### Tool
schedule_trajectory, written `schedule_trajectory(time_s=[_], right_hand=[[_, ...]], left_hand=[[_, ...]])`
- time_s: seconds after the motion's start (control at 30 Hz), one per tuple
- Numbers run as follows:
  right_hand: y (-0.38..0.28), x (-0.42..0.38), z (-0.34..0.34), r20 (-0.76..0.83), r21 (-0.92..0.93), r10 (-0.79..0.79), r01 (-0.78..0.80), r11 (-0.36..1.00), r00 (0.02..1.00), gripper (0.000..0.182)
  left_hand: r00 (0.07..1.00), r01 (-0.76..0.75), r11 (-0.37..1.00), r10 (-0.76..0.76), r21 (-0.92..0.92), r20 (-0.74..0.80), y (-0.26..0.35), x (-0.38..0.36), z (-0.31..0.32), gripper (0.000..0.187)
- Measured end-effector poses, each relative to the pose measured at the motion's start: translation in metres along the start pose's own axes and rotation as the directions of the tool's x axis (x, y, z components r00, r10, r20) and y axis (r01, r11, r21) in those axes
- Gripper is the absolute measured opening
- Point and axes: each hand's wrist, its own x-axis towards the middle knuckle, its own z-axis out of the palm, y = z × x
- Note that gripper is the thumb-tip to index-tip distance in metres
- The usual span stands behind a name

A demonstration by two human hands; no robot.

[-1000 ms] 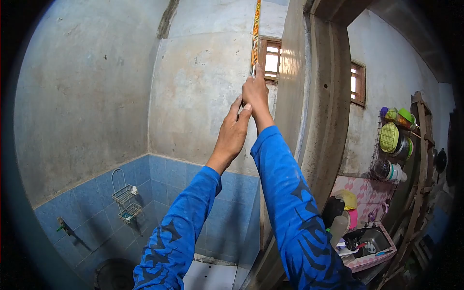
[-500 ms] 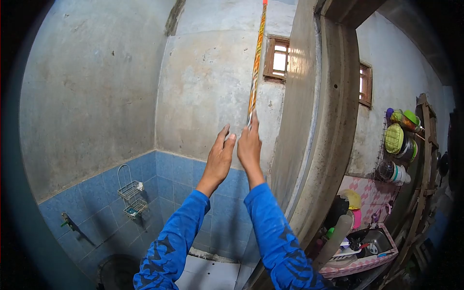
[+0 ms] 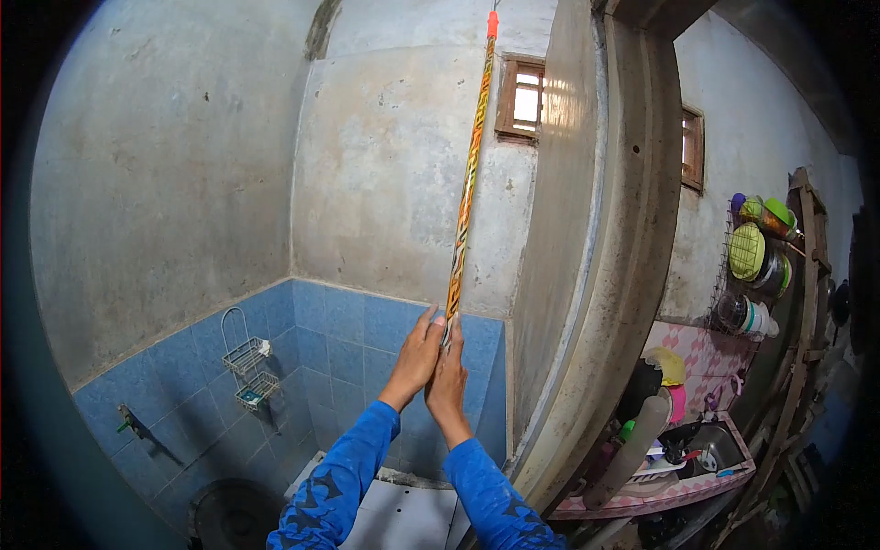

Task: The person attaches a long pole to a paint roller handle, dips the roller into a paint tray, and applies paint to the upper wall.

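Observation:
A long pole (image 3: 472,160) with a yellow, orange and black pattern and a red cap rises upright in front of me, leaning slightly right. It looks like a broom handle; whatever is past its top is cut off by the frame. My right hand (image 3: 447,380) is closed on its lower end, the forefinger stretched up along it. Close against it on the left, my left hand (image 3: 415,362) also grips the lower end, thumb on the pole. The pole's bottom is hidden by the hands. Both arms wear blue sleeves with dark print.
A concrete door frame (image 3: 619,229) stands close on my right. Blue tiles (image 3: 348,353) line the lower wall, with a wire rack (image 3: 247,357) and a tap (image 3: 128,417). A dark round tub (image 3: 234,513) sits below. Beyond the frame are a sink (image 3: 715,449) and hanging dishes (image 3: 747,252).
Both hands and the pole have come down, and the red cap is now fully in view. My left hand, apart from the pole before, has closed on it beside the right.

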Motion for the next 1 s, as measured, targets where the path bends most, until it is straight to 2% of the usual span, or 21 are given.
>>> schedule_trajectory(time_s=[0.1, 0.23, 0.4, 0.57, 0.63, 0.67, 0.7, 0.8, 0.83, 0.87, 1.0], right_hand=[[0.01, -0.017, 0.002, -0.005, -0.019, -0.026, 0.026, 0.999, 1.0, 0.07], [0.017, -0.027, 0.003, 0.003, -0.033, -0.013, 0.013, 0.999, 1.0, 0.073], [0.025, -0.031, 0.005, 0.014, -0.066, -0.023, 0.024, 0.998, 1.0, 0.075], [-0.014, 0.007, -0.003, 0.011, -0.008, -0.023, 0.023, 1.0, 1.0, 0.075], [-0.028, 0.027, -0.005, -0.011, 0.024, -0.073, 0.074, 0.997, 0.997, 0.07], [-0.039, 0.034, -0.009, 0.035, 0.09, -0.001, -0.002, 0.996, 0.999, 0.068], [-0.048, 0.036, -0.013, 0.085, 0.151, 0.068, -0.08, 0.985, 0.994, 0.065], [-0.047, 0.023, -0.014, 0.064, 0.158, 0.053, -0.062, 0.986, 0.997, 0.062], [-0.042, 0.013, -0.013, 0.061, 0.159, 0.047, -0.056, 0.986, 0.997, 0.061], [-0.02, 0.003, -0.005, -0.038, 0.044, -0.081, 0.082, 0.996, 0.996, 0.063], [-0.002, -0.037, -0.006, 0.02, 0.108, -0.029, 0.027, 0.994, 0.999, 0.063]], left_hand=[[0.998, -0.055, 0.994, 0.059, 0.095, -0.036, -0.008, -0.008, 0.007, 0.059], [1.0, 0.015, 0.997, -0.013, 0.069, -0.027, -0.011, -0.018, 0.008, 0.056], [1.0, 0.008, 0.999, -0.007, 0.04, -0.017, -0.019, -0.019, 0.012, 0.055], [1.0, -0.009, 0.999, 0.011, 0.044, -0.029, 0.002, -0.002, 0.008, 0.056], [0.985, -0.143, 0.981, 0.153, 0.129, -0.077, 0.01, 0.008, 0.007, 0.056], [0.977, -0.174, 0.977, 0.186, 0.123, -0.099, 0.014, 0.01, 0.007, 0.056], [0.978, -0.172, 0.977, 0.185, 0.122, -0.1, 0.019, 0.008, 0.007, 0.056], [0.988, -0.138, 0.99, 0.14, 0.035, -0.069, 0.026, -0.003, 0.007, 0.056], [0.993, -0.093, 0.992, 0.098, 0.081, -0.066, 0.02, -0.012, 0.008, 0.056], [0.996, -0.048, 0.991, 0.057, 0.127, -0.068, 0.014, -0.022, 0.01, 0.057], [0.994, -0.072, 0.974, 0.088, 0.216, -0.069, -0.017, -0.058, 0.016, 0.057]])
